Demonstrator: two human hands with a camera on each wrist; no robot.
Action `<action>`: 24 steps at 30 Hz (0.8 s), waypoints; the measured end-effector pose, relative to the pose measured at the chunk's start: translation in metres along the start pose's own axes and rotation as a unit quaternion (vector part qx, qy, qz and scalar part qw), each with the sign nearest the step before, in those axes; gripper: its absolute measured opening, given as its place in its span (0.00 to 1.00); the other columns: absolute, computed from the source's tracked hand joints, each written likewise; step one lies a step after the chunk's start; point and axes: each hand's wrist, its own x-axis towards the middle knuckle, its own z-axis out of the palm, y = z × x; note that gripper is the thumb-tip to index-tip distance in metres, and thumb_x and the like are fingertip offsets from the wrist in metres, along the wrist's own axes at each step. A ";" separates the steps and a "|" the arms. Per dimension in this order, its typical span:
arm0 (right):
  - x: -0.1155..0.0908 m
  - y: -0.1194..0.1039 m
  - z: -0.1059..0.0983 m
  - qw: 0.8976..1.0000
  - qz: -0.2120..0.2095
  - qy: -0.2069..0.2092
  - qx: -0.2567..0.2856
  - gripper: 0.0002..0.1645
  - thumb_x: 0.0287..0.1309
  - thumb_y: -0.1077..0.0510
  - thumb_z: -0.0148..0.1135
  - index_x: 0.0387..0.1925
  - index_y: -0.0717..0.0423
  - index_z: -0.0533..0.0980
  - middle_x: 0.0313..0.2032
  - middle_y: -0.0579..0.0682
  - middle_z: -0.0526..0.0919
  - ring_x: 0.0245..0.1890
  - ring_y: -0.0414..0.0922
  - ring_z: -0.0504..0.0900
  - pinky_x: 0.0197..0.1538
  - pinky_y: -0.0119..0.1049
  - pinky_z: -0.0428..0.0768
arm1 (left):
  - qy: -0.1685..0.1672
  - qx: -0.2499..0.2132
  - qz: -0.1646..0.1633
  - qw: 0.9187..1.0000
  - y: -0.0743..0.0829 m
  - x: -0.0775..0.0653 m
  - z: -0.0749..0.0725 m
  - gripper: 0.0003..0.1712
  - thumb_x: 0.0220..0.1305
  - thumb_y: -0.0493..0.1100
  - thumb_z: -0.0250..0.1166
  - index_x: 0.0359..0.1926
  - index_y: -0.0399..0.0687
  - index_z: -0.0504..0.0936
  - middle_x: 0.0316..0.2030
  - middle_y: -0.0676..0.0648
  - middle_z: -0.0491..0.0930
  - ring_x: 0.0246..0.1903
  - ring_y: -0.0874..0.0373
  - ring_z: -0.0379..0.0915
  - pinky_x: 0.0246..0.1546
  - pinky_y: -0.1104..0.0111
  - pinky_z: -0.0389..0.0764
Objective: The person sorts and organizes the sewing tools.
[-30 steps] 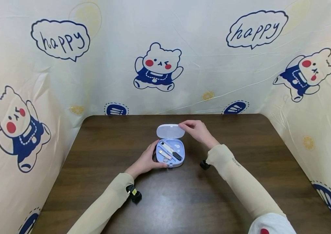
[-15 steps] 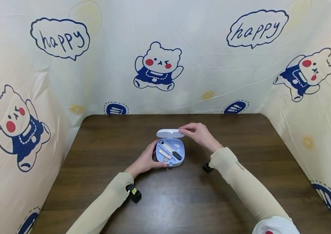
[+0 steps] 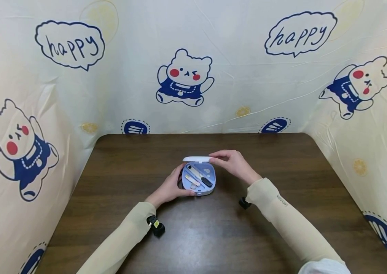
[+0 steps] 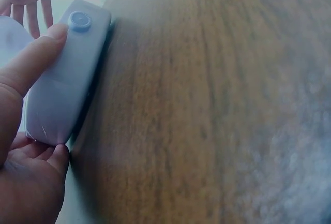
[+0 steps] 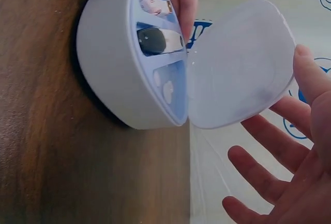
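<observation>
A small pale-blue compartment case [image 3: 204,193] sits on the table, its translucent white lid [image 3: 196,159] raised on the far hinge. My left hand [image 3: 170,188] grips the case's left side, thumb at the front near a round button [image 4: 79,20]. My right hand [image 3: 231,161] pinches the lid's right edge between thumb and forefinger; the other fingers spread below it in the right wrist view. Inside the case lie a white stick with a dark end [image 5: 151,41] and a short pale piece with a gold-coloured end [image 5: 155,5]. Small white shapes [image 5: 168,92] show in another compartment.
The dark wooden table [image 3: 131,163] reaches back to a pale curtain [image 3: 234,83] printed with bears, which also closes off both sides. Black wrist cameras hang below the left cuff [image 3: 159,230] and the right cuff [image 3: 244,203].
My right hand has come down and nearer, tilting the lid from upright toward the case, so it now shows edge-on. My left hand and the case have stayed in place.
</observation>
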 end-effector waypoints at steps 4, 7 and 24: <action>-0.003 0.004 0.002 1.000 -0.010 -0.005 -0.004 0.24 0.64 0.38 0.71 0.57 0.43 0.86 0.55 0.46 0.87 0.55 0.48 0.81 0.62 0.52 0.79 | -0.001 -0.002 0.002 1.000 0.000 0.000 0.000 0.69 0.51 0.50 0.85 0.83 0.46 0.48 0.79 0.38 0.54 0.76 0.44 0.58 0.74 0.54 0.64; -0.006 0.008 0.003 1.000 -0.023 -0.011 -0.004 0.24 0.64 0.39 0.72 0.57 0.43 0.86 0.56 0.46 0.86 0.56 0.49 0.81 0.64 0.54 0.77 | -0.001 -0.004 0.002 1.000 0.000 -0.001 0.000 0.69 0.51 0.50 0.85 0.83 0.44 0.48 0.79 0.37 0.54 0.76 0.43 0.58 0.73 0.53 0.65; -0.012 0.027 0.012 0.994 -0.076 -0.062 -0.048 0.36 0.61 0.39 0.74 0.68 0.45 0.78 0.67 0.50 0.78 0.68 0.51 0.74 0.70 0.56 0.71 | 0.002 -0.006 0.011 1.000 -0.002 0.000 -0.001 0.68 0.50 0.51 0.85 0.82 0.42 0.51 0.78 0.36 0.56 0.75 0.42 0.61 0.72 0.53 0.65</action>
